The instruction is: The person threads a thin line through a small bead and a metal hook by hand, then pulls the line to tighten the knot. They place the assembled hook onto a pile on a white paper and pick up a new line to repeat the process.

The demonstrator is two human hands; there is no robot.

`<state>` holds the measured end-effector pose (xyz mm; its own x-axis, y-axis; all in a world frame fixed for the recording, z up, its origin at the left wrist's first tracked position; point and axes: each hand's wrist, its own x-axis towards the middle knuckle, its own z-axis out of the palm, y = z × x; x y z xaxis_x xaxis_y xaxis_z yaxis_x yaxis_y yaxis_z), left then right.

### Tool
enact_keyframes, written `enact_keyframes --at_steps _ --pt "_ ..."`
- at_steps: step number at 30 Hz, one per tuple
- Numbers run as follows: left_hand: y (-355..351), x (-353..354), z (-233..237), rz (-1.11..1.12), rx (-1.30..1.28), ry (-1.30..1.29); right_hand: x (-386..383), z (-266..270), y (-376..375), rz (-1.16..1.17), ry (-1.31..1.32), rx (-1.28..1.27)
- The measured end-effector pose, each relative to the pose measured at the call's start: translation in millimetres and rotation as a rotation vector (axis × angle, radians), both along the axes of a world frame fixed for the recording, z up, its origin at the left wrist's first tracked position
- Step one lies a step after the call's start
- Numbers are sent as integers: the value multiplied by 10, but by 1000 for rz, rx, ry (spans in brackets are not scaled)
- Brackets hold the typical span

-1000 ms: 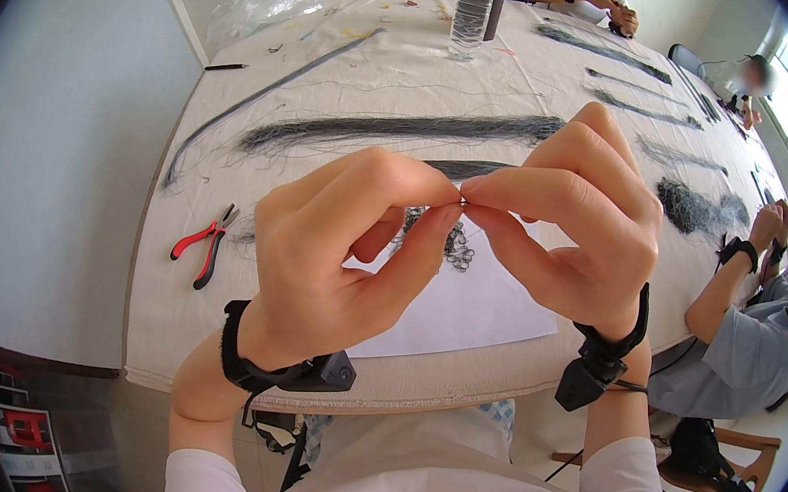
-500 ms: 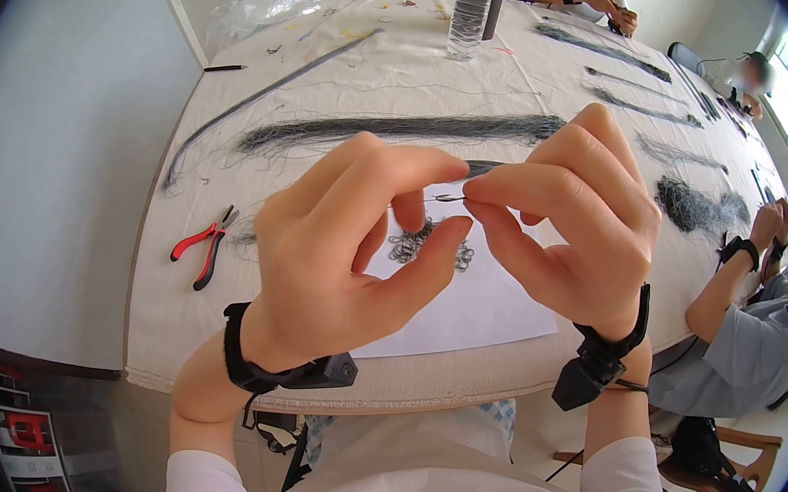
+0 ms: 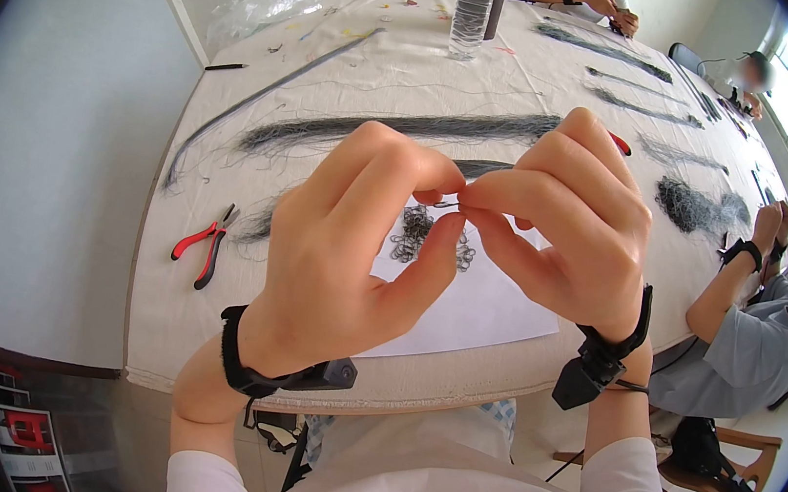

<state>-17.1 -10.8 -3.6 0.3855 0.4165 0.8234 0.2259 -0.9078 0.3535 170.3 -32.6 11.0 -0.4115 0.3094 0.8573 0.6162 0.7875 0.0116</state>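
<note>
Right up under the camera, the left hand [image 3: 344,250] and the right hand [image 3: 563,228] meet fingertip to fingertip, both closed in a fine pinch on a thin wire piece [image 3: 448,204] held in the air above the table [image 3: 169,317]. The right thumb and forefinger clamp one end, and the left forefinger and thumb curl in on the other. Only a short dark sliver shows in the gap between them. It's hair-fine and metallic-looking, too small to say whether it's a straight bit or a loop. I'd judge it almost weightless, springy and slick, the sort of thing that bends or flicks away if squeezed carelessly, so the grip belongs right at its ends, on the fingertip pads, with light pressure. Just below the hands a little heap of small metal rings [image 3: 412,234] lies on a white paper sheet [image 3: 485,306]. Out to the left, red-handled pliers [image 3: 202,244] rest on the cloth. Beyond, a long bundle of dark strands [image 3: 330,127] runs across the table, with more bundles behind it. A clear water bottle [image 3: 472,10] stands at the far end. Off to the right, a co-worker's arm [image 3: 727,297] is raised beside the table.
</note>
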Motion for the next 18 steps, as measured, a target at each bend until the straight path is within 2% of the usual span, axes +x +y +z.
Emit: enact_keyframes --at_steps 18 --pt "-2 -30 34 41 -25 -1 -4 -11 19 -33 -10 9"
